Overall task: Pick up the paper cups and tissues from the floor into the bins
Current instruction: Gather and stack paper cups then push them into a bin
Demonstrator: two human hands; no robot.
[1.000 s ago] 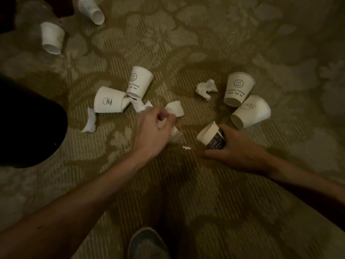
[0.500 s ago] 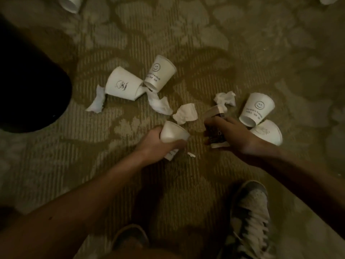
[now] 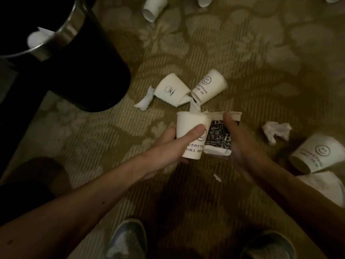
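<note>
patterned carpet (image 3: 252, 53) | on it: tipped cups (image 3: 209, 86), crumpled tissue (image 3: 276, 130), tissue strip (image 3: 144, 100), black bin (image 3: 84, 71)

The left hand (image 3: 168, 146), down at the carpet (image 3: 112, 146) a second ago, now grips a white smiley cup (image 3: 190, 128) upright and clear of the floor. The right hand (image 3: 240, 144) has raised its dark-printed cup (image 3: 218, 137) from lying on the carpet to standing upright, and the two cups now touch side by side. The view has swung left, so the black bin (image 3: 84, 71) now shows its metal rim (image 3: 74, 25) and something white inside.
</note>
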